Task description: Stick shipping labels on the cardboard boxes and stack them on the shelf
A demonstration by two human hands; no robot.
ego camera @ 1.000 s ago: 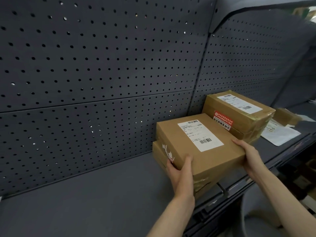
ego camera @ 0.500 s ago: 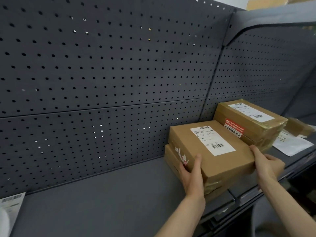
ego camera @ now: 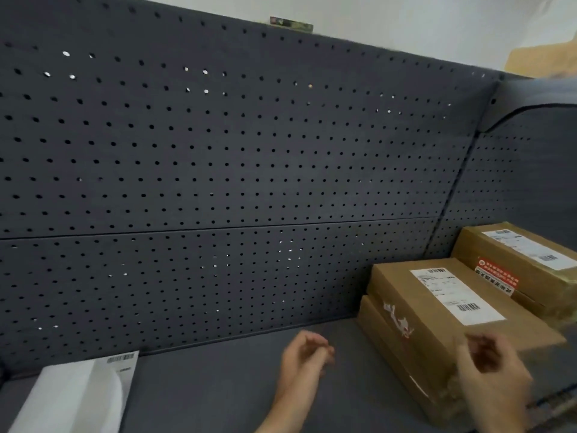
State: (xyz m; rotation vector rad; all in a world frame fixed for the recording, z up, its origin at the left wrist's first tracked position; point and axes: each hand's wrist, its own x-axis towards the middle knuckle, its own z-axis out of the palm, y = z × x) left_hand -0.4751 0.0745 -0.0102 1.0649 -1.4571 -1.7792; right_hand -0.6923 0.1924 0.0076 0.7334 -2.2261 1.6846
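Observation:
A flat cardboard box [ego camera: 415, 295] with a white shipping label [ego camera: 456, 295] lies on top of another brown box [ego camera: 379, 337] on the dark grey shelf [ego camera: 218, 379]. My left hand [ego camera: 304, 359] hovers over the shelf just left of this stack, fingers loosely curled, holding nothing. My right hand [ego camera: 493, 373] is in front of the stack's near corner, blurred, fingers loosely bent and off the box. To the right stands a second stack, its top box [ego camera: 512, 251] labelled and carrying a red sticker [ego camera: 496, 276].
A dark perforated back panel [ego camera: 218, 167] rises behind the shelf. A sheet of white shipping labels [ego camera: 78, 395] lies at the shelf's left end. Bare shelf surface stretches between the sheet and the stacked boxes.
Both hands have let go of the top labelled box and drawn back toward me; the box stays on the stack. The view has swung left, bringing the label sheet into sight.

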